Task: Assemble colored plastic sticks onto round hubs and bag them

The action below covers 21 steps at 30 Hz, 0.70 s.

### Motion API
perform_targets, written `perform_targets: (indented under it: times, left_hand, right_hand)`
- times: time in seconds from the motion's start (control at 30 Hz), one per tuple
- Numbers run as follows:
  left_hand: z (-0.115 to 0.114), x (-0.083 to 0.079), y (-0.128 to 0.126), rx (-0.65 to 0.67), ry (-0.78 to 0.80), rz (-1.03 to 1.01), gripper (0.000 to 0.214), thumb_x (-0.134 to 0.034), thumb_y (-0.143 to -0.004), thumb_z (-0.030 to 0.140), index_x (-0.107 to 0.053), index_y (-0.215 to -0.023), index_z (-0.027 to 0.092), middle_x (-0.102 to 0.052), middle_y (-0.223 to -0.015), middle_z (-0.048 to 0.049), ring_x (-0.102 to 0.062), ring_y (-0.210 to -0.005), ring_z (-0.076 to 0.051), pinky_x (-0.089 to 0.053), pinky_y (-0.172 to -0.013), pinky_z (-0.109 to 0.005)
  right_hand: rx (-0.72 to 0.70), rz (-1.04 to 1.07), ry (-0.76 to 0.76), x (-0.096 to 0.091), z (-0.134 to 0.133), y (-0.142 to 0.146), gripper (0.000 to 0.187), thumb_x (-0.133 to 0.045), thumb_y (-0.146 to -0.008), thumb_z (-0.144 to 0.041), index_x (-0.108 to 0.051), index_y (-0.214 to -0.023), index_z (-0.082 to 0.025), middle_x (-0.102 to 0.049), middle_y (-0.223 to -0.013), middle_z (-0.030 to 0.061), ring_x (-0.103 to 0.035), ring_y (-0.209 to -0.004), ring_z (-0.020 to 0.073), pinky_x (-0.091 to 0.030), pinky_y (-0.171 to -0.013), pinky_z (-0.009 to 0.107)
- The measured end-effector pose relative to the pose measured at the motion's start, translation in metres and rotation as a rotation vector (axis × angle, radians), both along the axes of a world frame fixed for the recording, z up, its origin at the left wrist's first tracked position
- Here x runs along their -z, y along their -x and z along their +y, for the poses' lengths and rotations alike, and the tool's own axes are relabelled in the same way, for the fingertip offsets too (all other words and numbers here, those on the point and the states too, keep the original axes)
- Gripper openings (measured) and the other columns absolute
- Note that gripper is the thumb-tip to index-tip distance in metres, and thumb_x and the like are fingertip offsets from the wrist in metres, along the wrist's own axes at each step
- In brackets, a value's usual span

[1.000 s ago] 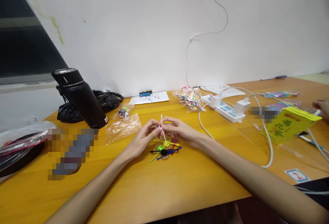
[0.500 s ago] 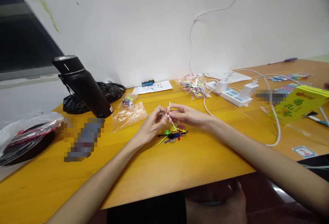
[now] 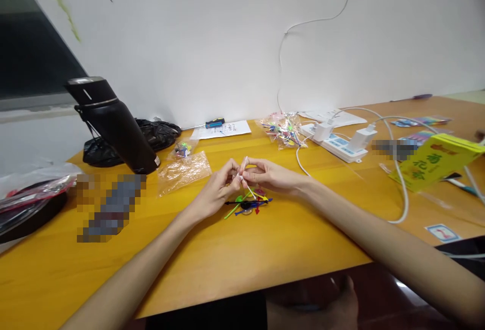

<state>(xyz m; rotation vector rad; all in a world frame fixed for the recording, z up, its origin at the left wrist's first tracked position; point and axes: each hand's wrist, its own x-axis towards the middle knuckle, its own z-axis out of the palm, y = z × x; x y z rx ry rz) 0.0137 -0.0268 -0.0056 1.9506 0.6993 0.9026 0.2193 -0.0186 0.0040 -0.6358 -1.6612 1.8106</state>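
Observation:
Both hands meet over the middle of the table, fingertips pinched together. My left hand (image 3: 223, 183) and my right hand (image 3: 265, 173) are closed on a thin white plastic stick (image 3: 249, 190), whose lower end slants down toward the table. Fingers cover its middle, so how the ends join is hidden. Just beneath lies a small heap of coloured plastic pieces (image 3: 246, 204) in green, black, blue, red and yellow, some with arrow-shaped tips. A flat clear plastic bag (image 3: 184, 172) rests left of my left hand.
A black bottle (image 3: 113, 128) stands at the left by a pixelated dark object (image 3: 115, 211). Behind are a bag of coloured pieces (image 3: 282, 130), a screwdriver (image 3: 214, 123) on paper, and a power strip (image 3: 337, 146) with white cables. A yellow box (image 3: 435, 160) sits at the right.
The view has shifted slightly, so the table things appear a little further left. Both hands stay together on the white stick, whose upper part is now less visible.

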Motion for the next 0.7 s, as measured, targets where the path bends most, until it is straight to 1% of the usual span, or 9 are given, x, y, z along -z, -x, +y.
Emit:
perform_targets:
  times: [0.17, 0.23, 0.3, 0.37, 0.43, 0.5, 0.6, 0.67, 0.7]
  left_hand:
    - [0.002, -0.001, 0.002, 0.026, 0.014, -0.055, 0.034, -0.044, -0.099, 0.055, -0.048, -0.092, 0.021, -0.052, -0.085, -0.0020, -0.045, -0.075, -0.016, -0.037, -0.070, -0.030]
    - [0.006, 0.001, 0.005, 0.020, 0.028, -0.097, 0.037, -0.043, -0.099, 0.057, -0.047, -0.090, 0.021, -0.044, -0.079, 0.0009, -0.038, -0.068, -0.014, -0.033, -0.065, -0.028]
    - [0.010, 0.002, 0.008, -0.008, 0.032, -0.134, 0.038, -0.044, -0.098, 0.057, -0.047, -0.088, 0.020, -0.037, -0.075, 0.0031, -0.032, -0.064, -0.013, -0.029, -0.062, -0.027]
    - [0.014, 0.003, 0.010, -0.059, 0.019, -0.175, 0.035, -0.046, -0.099, 0.054, -0.048, -0.089, 0.020, -0.036, -0.075, 0.0033, -0.032, -0.065, -0.013, -0.029, -0.062, -0.027]
    - [0.016, 0.004, 0.010, -0.135, -0.004, -0.189, 0.031, -0.047, -0.099, 0.050, -0.050, -0.092, 0.019, -0.038, -0.078, 0.0026, -0.034, -0.066, -0.012, -0.030, -0.063, -0.026]
    - [0.017, 0.005, 0.010, -0.198, -0.026, -0.147, 0.028, -0.048, -0.100, 0.047, -0.052, -0.095, 0.019, -0.042, -0.080, 0.0019, -0.037, -0.068, -0.013, -0.031, -0.063, -0.026]
    - [0.015, 0.007, 0.009, -0.252, -0.066, -0.064, 0.025, -0.048, -0.100, 0.043, -0.054, -0.096, 0.019, -0.045, -0.082, 0.0013, -0.040, -0.070, -0.013, -0.032, -0.065, -0.026]
    - [0.014, 0.007, 0.009, -0.276, -0.094, -0.043, 0.024, -0.048, -0.100, 0.042, -0.055, -0.097, 0.019, -0.047, -0.084, 0.0009, -0.042, -0.073, -0.013, -0.033, -0.067, -0.026]
    - [0.014, 0.007, 0.009, -0.287, -0.105, -0.041, 0.024, -0.048, -0.100, 0.042, -0.056, -0.098, 0.019, -0.048, -0.084, 0.0008, -0.042, -0.073, -0.014, -0.033, -0.067, -0.027]
  right_hand:
    - [0.008, 0.032, 0.010, -0.004, -0.002, 0.000, 0.027, -0.071, -0.090, -0.044, -0.057, -0.100, -0.022, -0.056, -0.083, -0.0007, -0.042, -0.062, 0.0098, -0.036, -0.050, 0.021]
    - [0.020, 0.060, 0.017, -0.007, -0.001, -0.002, 0.026, -0.072, -0.090, -0.042, -0.057, -0.098, -0.023, -0.053, -0.081, -0.0018, -0.042, -0.063, 0.0106, -0.039, -0.052, 0.022]
    - [0.073, 0.065, -0.025, -0.012, 0.000, -0.005, 0.024, -0.071, -0.090, -0.042, -0.058, -0.099, -0.024, -0.052, -0.080, -0.0018, -0.045, -0.066, 0.0122, -0.043, -0.057, 0.025]
    - [0.184, 0.030, -0.149, -0.018, 0.002, -0.009, 0.024, -0.068, -0.091, -0.044, -0.061, -0.103, -0.024, -0.058, -0.083, 0.0002, -0.052, -0.075, 0.0147, -0.047, -0.068, 0.028]
    - [0.332, -0.059, -0.329, -0.021, 0.006, -0.012, 0.027, -0.066, -0.092, -0.046, -0.066, -0.105, -0.023, -0.065, -0.089, 0.0035, -0.059, -0.086, 0.0179, -0.049, -0.079, 0.033]
    - [0.468, -0.189, -0.524, -0.019, 0.012, -0.015, 0.027, -0.063, -0.092, -0.046, -0.070, -0.104, -0.022, -0.070, -0.095, 0.0058, -0.063, -0.092, 0.0204, -0.049, -0.085, 0.036]
    - [0.651, -0.361, -0.782, -0.004, 0.029, -0.018, 0.021, -0.064, -0.092, -0.038, -0.073, -0.103, -0.021, -0.073, -0.093, 0.0063, -0.066, -0.088, 0.0211, -0.051, -0.085, 0.038]
    - [0.716, -0.422, -0.857, 0.011, 0.043, -0.018, 0.017, -0.067, -0.090, -0.030, -0.072, -0.102, -0.020, -0.074, -0.091, 0.0062, -0.068, -0.086, 0.0211, -0.052, -0.084, 0.037]
    - [0.703, -0.446, -0.858, 0.017, 0.050, -0.018, 0.012, -0.068, -0.088, -0.027, -0.072, -0.097, -0.019, -0.074, -0.090, 0.0064, -0.068, -0.085, 0.0208, -0.053, -0.082, 0.036]
